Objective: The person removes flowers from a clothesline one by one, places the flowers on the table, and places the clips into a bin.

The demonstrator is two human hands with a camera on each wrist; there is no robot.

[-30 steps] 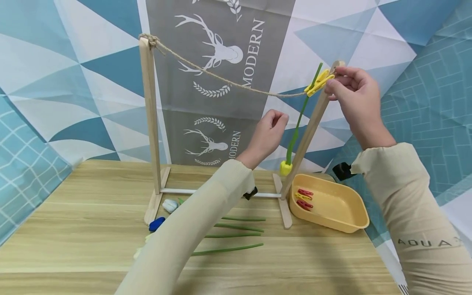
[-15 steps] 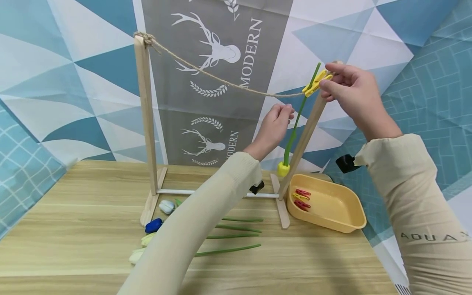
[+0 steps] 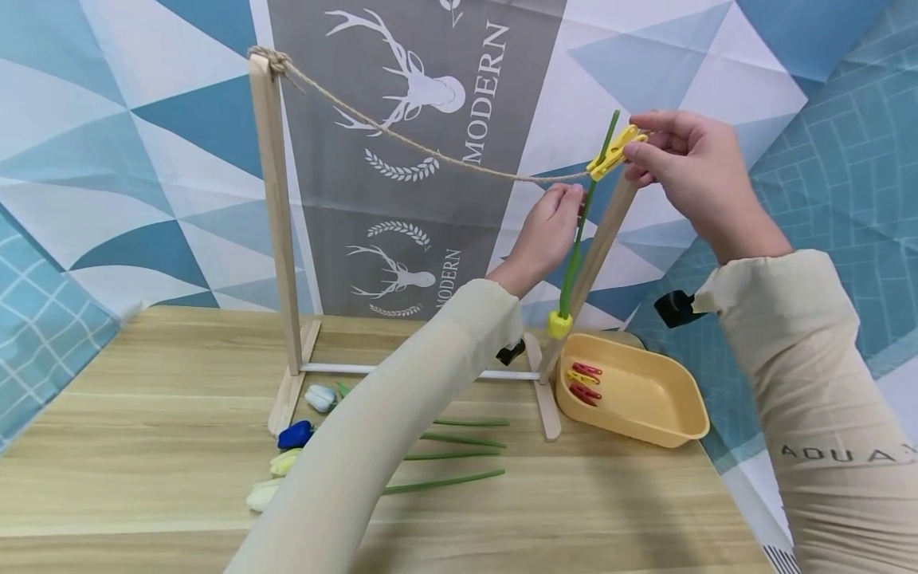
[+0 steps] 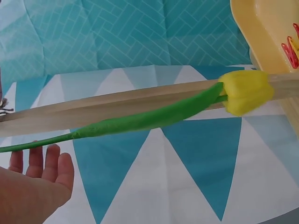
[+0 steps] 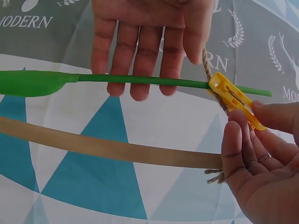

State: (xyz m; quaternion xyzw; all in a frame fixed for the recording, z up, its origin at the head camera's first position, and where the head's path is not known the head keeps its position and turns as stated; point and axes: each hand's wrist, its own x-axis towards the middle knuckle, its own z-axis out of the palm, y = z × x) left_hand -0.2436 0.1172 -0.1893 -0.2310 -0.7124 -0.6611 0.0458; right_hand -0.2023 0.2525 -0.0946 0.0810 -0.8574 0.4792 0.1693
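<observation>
A yellow clothespin [image 3: 608, 158] grips the twine [image 3: 459, 162] together with the green stem of a yellow tulip [image 3: 560, 324]. The tulip hangs head down beside the right wooden post. My right hand [image 3: 699, 175] pinches the clothespin's handles between thumb and fingers, as the right wrist view shows. My left hand [image 3: 547, 231] is just below the twine, by the upper stem. In the right wrist view its fingers [image 5: 142, 60] are extended and lie against or just behind the stem [image 5: 126, 79]. The left wrist view shows the tulip's green leaf [image 4: 149, 116] and yellow bloom.
The twine sags between two wooden posts [image 3: 276, 215] joined by a white rod [image 3: 337, 368]. At right stands a yellow basin [image 3: 667, 375] holding red and yellow clothespins [image 3: 584, 394]. Several tulips lie on the wooden table [image 3: 143, 446], including a blue one [image 3: 296, 435], partly under my left forearm.
My left hand has risen rightward to the hanging tulip's stem, its fingers straightening from a loose curl. My right hand stays at the clothespin. The view has shifted slightly.
</observation>
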